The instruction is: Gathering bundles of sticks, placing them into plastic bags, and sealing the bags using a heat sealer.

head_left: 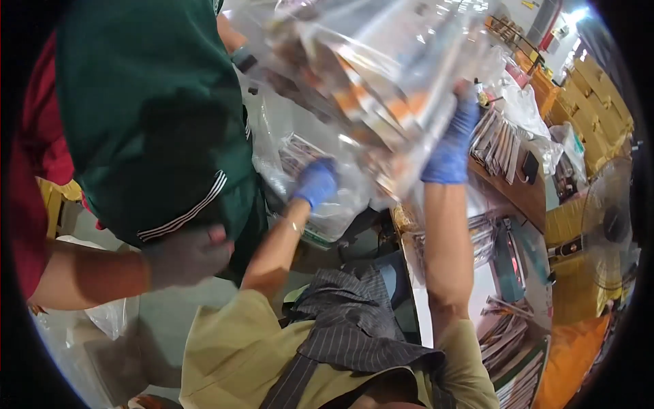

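My right hand (452, 143), in a blue glove, is raised and closed on the edge of a large clear plastic bag (388, 75). Flat packets with orange and brown print show through the film, partly blurred. Lower down, my blue-gloved left hand (317, 183) reaches into a container lined with clear plastic (334, 221). Beside its fingers lies a small bundle of flat packets (298, 153). Those fingers are smeared and partly hidden, so their grip does not show.
A person in a dark green shirt (150, 116) leans close on the left. Another person's grey-gloved hand (187, 260) hangs near my left arm. On the right are a table with packet stacks (496, 143), a phone (530, 167), a fan (610, 225) and cardboard boxes (593, 95).
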Action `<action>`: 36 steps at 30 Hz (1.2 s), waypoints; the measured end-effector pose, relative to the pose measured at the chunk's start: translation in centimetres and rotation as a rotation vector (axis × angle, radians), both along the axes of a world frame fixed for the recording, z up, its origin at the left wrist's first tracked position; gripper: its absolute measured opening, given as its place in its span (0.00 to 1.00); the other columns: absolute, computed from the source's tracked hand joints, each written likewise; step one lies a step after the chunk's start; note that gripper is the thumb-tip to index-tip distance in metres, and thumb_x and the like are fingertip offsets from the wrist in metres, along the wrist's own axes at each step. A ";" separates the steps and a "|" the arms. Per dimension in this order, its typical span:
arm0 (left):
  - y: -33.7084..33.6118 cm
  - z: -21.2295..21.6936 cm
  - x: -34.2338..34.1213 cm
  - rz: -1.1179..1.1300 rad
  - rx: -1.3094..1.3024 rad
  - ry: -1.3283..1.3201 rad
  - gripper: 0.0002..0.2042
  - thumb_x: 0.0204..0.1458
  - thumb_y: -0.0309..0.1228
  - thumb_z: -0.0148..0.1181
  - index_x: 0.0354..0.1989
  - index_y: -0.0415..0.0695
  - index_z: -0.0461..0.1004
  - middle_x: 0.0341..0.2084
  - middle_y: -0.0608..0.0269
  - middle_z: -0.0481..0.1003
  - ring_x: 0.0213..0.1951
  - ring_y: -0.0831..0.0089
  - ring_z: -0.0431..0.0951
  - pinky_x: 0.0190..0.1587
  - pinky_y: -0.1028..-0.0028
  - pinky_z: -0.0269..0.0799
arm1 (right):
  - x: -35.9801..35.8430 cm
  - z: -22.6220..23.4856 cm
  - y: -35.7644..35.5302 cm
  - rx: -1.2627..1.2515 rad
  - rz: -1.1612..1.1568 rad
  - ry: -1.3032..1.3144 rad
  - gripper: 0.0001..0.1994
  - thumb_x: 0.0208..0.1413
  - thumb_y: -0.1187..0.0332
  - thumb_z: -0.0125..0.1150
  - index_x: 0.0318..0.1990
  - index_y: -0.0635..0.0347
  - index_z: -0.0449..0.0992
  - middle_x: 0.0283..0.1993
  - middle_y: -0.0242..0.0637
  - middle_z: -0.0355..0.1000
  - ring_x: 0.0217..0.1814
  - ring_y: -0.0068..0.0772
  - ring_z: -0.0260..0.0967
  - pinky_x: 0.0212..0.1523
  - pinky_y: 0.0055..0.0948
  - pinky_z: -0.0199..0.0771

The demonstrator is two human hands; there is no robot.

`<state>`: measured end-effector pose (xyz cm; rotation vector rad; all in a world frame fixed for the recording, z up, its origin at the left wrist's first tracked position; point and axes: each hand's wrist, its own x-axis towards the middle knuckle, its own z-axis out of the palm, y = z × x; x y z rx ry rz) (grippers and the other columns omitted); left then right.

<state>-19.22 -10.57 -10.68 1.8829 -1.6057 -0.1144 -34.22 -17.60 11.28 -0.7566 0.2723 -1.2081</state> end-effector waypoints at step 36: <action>1.1 5.1 -12.2 -0.098 -0.139 -0.730 0.20 0.48 0.25 0.45 0.53 0.41 0.60 0.38 0.61 0.70 0.37 0.67 0.70 0.41 0.68 0.68 | 1.9 -8.6 -6.1 0.063 0.217 0.171 0.20 0.44 0.60 0.53 0.42 0.65 0.69 0.37 0.45 0.71 0.36 0.39 0.70 0.41 0.33 0.72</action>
